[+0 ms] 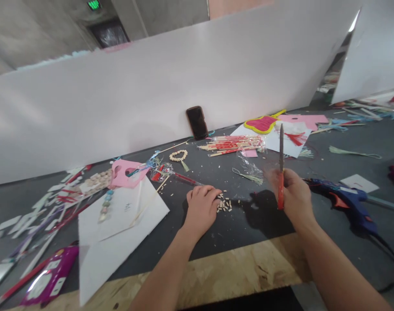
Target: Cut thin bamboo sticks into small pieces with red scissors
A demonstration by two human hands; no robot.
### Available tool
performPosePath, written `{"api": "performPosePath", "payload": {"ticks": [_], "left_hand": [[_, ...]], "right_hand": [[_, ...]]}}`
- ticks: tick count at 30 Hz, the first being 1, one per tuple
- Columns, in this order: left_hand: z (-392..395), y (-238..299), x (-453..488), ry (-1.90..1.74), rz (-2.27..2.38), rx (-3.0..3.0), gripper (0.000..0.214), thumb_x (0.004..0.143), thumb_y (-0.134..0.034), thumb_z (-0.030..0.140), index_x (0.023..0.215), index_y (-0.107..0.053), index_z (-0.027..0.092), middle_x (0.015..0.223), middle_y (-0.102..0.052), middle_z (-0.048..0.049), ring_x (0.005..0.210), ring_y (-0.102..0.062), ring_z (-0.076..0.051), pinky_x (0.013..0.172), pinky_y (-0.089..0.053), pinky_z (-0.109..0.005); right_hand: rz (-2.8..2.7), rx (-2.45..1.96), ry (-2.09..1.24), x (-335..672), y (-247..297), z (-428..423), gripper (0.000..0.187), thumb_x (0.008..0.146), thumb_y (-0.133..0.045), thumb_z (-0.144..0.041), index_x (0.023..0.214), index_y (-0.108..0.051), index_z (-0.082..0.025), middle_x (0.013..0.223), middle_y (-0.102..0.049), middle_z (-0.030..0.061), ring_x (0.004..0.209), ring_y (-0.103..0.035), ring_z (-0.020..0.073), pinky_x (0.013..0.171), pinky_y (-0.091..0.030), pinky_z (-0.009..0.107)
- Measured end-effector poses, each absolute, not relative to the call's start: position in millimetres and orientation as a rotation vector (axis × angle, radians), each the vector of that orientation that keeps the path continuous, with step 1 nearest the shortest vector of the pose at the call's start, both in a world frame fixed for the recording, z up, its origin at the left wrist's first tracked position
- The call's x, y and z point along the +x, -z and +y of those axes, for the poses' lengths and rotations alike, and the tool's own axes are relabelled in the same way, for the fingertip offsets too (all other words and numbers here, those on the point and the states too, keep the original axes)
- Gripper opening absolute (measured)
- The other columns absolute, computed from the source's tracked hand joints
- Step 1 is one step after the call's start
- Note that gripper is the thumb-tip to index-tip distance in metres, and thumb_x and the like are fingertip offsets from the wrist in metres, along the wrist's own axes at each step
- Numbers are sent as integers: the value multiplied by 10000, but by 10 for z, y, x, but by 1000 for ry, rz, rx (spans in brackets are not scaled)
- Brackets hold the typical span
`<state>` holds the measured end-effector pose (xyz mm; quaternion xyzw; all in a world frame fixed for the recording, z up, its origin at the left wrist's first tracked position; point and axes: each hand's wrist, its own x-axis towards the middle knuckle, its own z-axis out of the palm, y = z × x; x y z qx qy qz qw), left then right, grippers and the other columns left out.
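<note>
My left hand [201, 207] rests knuckles-up on the dark mat, fingers curled beside a small pile of short pale wooden bits [225, 204]; whether it pinches any I cannot see. My right hand [292, 194] is raised above the mat, closed round the red handle of a pair of scissors [281, 166], whose grey blades point straight up and look shut. A cut bamboo stick [184, 178] with red markings lies just behind my left hand.
A blue glue gun [348, 203] lies at the right with its cable trailing. A phone [197, 122] leans on the white board [151, 95]. White sheets [119, 229], pink cut-outs [127, 172], a bead ring [179, 156], a bundle of sticks [232, 144] and scraps lie around.
</note>
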<state>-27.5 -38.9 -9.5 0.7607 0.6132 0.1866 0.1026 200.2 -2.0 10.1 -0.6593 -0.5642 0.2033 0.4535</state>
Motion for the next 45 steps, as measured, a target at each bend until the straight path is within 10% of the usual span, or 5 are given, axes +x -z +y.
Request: {"api": "performPosePath", "payload": {"ticks": [45], "left_hand": [[-358, -95, -508, -440, 1760, 2290, 224, 869, -500, 230, 889, -716, 284, 962, -718, -17, 964, -532, -234, 828, -299, -403]], "right_hand": [[-1703, -1656, -426, 1903, 68, 6, 460, 749, -466, -653, 720, -554, -202, 566, -526, -15, 533, -434, 133, 519, -314, 254]]}}
